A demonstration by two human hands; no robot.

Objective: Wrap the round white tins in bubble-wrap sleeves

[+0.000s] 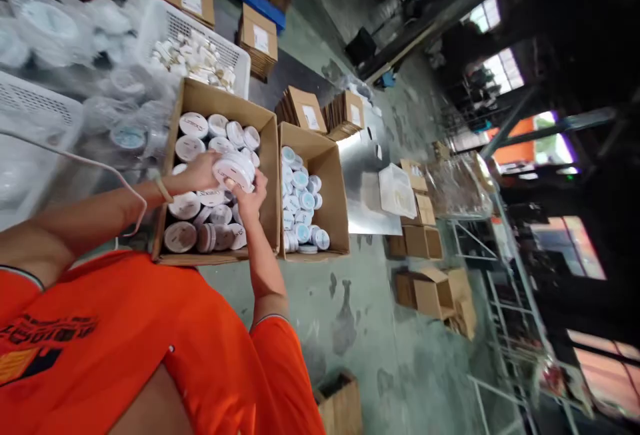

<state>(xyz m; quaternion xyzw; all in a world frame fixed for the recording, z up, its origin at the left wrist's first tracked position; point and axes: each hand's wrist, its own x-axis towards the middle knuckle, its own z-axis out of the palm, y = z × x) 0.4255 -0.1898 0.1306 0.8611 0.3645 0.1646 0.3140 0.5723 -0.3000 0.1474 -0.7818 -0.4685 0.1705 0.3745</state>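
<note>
A grey-green concrete floor [375, 328], stained in places, stretches around a long metal-topped desk [363, 205]. The person, in an orange shirt [225, 348], leans over two open cardboard cartons set side by side at the near edge. The larger carton [267, 168], on the left in view, is packed with round white pieces bearing dark lettering, some flat and some on edge. Just beside it, the smaller carton [336, 188] contains a loose heap of smaller round pieces [301, 179] with pale-blue faces.

Behind the larger carton is a white perforated basket [242, 65] filled with small white and tan parts [200, 62], too small to identify. Stacks of folded cardboard [303, 110] with white labels lie farther along, and a translucent white tub [397, 192] rests near the desk's far right end. Clear plastic bags [125, 92] lie left of the cartons.

Both hands are closed around a white round piece [234, 170], held tilted above the larger carton's contents: the left hand [201, 171] grips its left side, the right hand [253, 199] its lower right edge. A thin pale band [163, 189] circles the left wrist.
</note>
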